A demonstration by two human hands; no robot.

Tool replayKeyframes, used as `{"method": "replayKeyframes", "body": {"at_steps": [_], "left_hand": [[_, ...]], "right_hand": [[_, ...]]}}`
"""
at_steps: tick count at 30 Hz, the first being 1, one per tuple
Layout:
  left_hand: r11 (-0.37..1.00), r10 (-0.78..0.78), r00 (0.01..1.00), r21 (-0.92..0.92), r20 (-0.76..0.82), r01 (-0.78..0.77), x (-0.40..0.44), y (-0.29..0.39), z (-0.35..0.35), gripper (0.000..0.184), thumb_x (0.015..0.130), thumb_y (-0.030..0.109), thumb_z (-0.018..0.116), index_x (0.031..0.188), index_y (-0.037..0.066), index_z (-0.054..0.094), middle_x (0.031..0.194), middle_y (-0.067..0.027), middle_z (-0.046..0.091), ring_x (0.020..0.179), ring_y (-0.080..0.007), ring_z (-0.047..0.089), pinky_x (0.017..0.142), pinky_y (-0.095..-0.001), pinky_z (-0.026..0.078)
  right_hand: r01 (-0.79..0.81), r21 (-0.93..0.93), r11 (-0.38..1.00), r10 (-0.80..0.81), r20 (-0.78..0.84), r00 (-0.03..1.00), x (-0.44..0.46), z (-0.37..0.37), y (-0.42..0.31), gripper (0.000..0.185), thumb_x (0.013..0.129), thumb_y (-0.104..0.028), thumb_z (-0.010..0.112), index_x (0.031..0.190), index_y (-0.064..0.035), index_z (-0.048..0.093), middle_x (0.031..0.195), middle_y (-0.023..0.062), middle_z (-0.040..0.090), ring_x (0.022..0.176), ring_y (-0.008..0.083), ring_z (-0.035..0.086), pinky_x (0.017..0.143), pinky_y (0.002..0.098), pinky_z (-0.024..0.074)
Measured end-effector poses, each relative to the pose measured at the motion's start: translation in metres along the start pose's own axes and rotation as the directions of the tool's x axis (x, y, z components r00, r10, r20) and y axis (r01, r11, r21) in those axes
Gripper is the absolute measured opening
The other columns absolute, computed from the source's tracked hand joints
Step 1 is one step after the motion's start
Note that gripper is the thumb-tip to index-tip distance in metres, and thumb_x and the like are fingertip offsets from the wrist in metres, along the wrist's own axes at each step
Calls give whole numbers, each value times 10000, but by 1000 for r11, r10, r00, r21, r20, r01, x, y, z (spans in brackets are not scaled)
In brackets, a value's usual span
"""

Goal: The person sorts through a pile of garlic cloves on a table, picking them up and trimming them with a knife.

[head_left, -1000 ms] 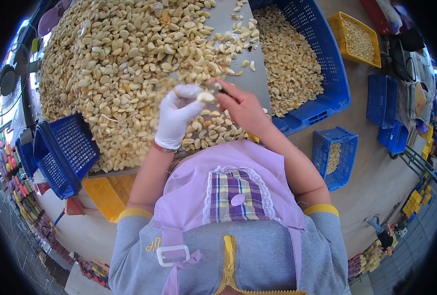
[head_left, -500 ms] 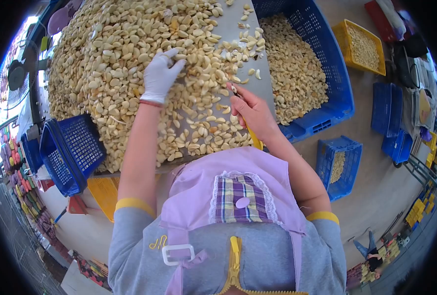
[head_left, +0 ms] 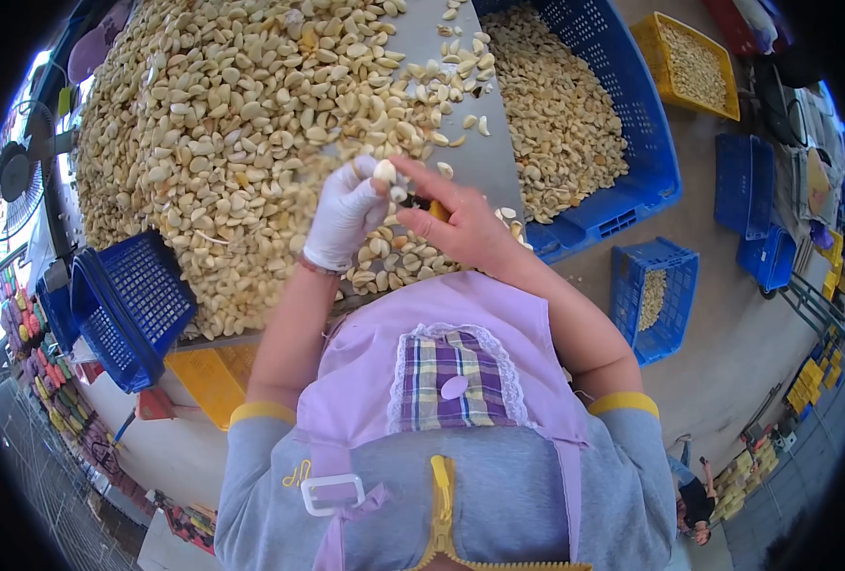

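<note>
My left hand (head_left: 344, 214), in a white glove, pinches a pale garlic clove (head_left: 385, 171) between thumb and fingertips. Close against it is my bare right hand (head_left: 468, 226), closed round a small knife with a yellow handle (head_left: 438, 211). The blade points toward the clove but is partly hidden by the fingers. Both hands meet over the near part of a large heap of garlic cloves (head_left: 204, 124), which lies on a metal table (head_left: 492, 162). Some loose cloves are scattered by the table's right side.
A large blue crate (head_left: 658, 143) of cloves stands right of the table. Beyond it are a yellow crate (head_left: 665, 81) and a smaller blue crate (head_left: 675, 295), both with cloves. Blue baskets (head_left: 142, 305) hang at the table's left, near a fan (head_left: 18, 171). Another person (head_left: 697, 500) is at the lower right.
My left hand has come off the heap toward my body and now has a clove in its fingers. My right hand has moved left with the knife to meet it.
</note>
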State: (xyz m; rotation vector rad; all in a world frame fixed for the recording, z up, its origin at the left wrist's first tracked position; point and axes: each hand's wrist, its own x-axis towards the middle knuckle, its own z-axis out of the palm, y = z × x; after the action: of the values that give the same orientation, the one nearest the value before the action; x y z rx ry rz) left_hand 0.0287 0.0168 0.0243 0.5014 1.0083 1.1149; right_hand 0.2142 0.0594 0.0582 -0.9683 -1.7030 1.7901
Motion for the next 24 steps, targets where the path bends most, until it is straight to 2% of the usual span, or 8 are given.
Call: {"method": "replayKeyframes", "body": {"at_steps": [5, 8, 9, 10, 12, 15, 18, 24], "left_hand": [[998, 65, 966, -15, 250, -63, -9, 13, -1, 446, 809, 428, 672, 972, 22, 587, 786, -42, 573, 459, -45, 398, 385, -183, 259], [975, 221, 964, -36, 148, -218, 11, 25, 1, 480, 804, 448, 654, 968, 3, 577, 848, -66, 586, 559, -77, 514, 434, -184, 357], [978, 204, 967, 13, 151, -208, 21, 31, -18, 415, 822, 346, 671, 1029, -7, 601, 865, -54, 605, 692, -85, 581, 514, -204, 436], [894, 252, 967, 376, 30, -245, 36, 31, -22, 384, 826, 308, 669, 1048, 0, 615, 862, -40, 620, 667, -81, 565, 537, -199, 442], [415, 445, 887, 906, -124, -82, 63, 30, -30, 336, 832, 232, 664, 1087, 14, 643, 855, -12, 649, 616, -75, 532, 584, -190, 456], [405, 464, 886, 892, -8, -203, 96, 1, -61, 341, 846, 195, 658, 1125, 1, 630, 821, 19, 622, 648, -61, 507, 610, -162, 434], [806, 250, 946, 585, -205, -87, 83, 12, -40, 295, 862, 140, 642, 1124, 3, 628, 825, 22, 620, 621, -42, 487, 564, -157, 414], [961, 96, 981, 271, -166, -48, 37, 20, -4, 249, 866, 130, 638, 1075, -2, 605, 806, 1, 626, 527, -16, 407, 453, -162, 302]], "right_hand": [[-242, 125, 962, 239, 39, 970, 0, -7, 16, 451, 898, -243, 597, 1314, -95, 506, 843, 3, 600, 666, 63, 517, 605, 224, 450], [-307, 330, 892, 333, -23, 943, 2, -14, 16, 434, 907, -254, 587, 1306, -97, 519, 784, -24, 569, 668, 25, 502, 540, 186, 422], [-294, 349, 890, 328, -39, 944, 3, -14, 17, 429, 908, -256, 586, 1303, -100, 523, 771, -27, 562, 661, 20, 498, 524, 181, 413], [-282, 368, 886, 324, -56, 944, 4, -14, 18, 425, 910, -259, 585, 1300, -102, 527, 758, -30, 555, 654, 15, 494, 508, 176, 403], [-277, 376, 884, 325, -69, 943, 3, -14, 19, 425, 910, -266, 587, 1299, -105, 528, 746, -30, 550, 638, 10, 487, 495, 173, 396], [-286, 352, 891, 326, -60, 943, 3, -12, 23, 439, 907, -278, 595, 1304, -106, 522, 748, -25, 554, 615, 10, 480, 496, 174, 398], [-284, 337, 898, 328, -82, 941, -2, -15, 30, 460, 904, -282, 602, 1317, -101, 506, 749, -24, 555, 609, 8, 472, 502, 173, 392], [-169, 238, 957, 197, -103, 975, 0, -10, 25, 524, 895, -272, 616, 1360, -98, 446, 780, -5, 541, 643, 38, 465, 588, 195, 404]]}}
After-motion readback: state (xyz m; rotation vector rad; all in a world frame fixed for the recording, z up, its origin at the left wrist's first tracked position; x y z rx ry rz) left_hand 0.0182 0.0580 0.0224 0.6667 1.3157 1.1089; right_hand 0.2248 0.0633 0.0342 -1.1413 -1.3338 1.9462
